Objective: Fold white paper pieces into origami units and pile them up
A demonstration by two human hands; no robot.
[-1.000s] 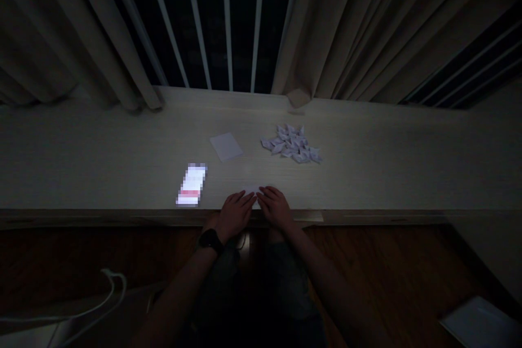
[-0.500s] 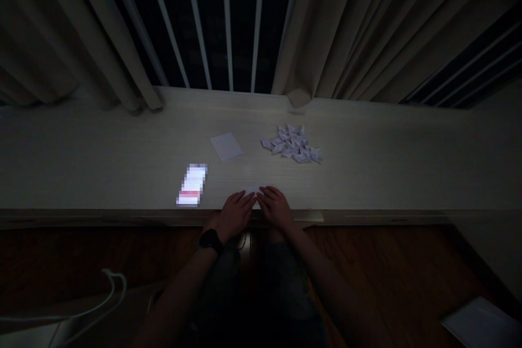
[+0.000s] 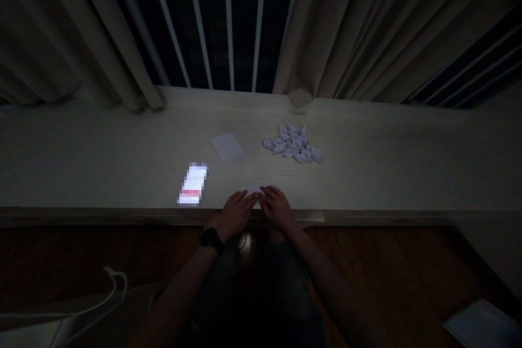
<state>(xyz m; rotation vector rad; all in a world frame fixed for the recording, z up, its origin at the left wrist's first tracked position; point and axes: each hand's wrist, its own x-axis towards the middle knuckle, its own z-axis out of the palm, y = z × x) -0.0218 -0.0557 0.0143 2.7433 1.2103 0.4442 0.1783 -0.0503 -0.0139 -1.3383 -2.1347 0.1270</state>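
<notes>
At the front edge of the pale ledge, a small piece of white paper (image 3: 253, 188) lies under my fingertips, mostly hidden by them. My left hand (image 3: 237, 212), with a dark watch on its wrist, has its fingers close together on the paper's left part. From the right, my right hand (image 3: 275, 205) grips the paper with bent fingers, its tips nearly meeting those of the left. Beyond them rests a flat stack of square white paper (image 3: 227, 146). To its right is a pile of several folded white paper pieces (image 3: 292, 144).
A lit phone (image 3: 193, 184), its screen blurred, lies left of my hands on the ledge (image 3: 367, 168). Curtains (image 3: 338, 27) and a barred dark window (image 3: 220, 22) stand behind. A white cable (image 3: 116, 283) hangs at lower left, and a flat pale object (image 3: 485, 322) is at lower right.
Both hands stay on the paper with hardly any visible movement. The whole view has shifted very slightly.
</notes>
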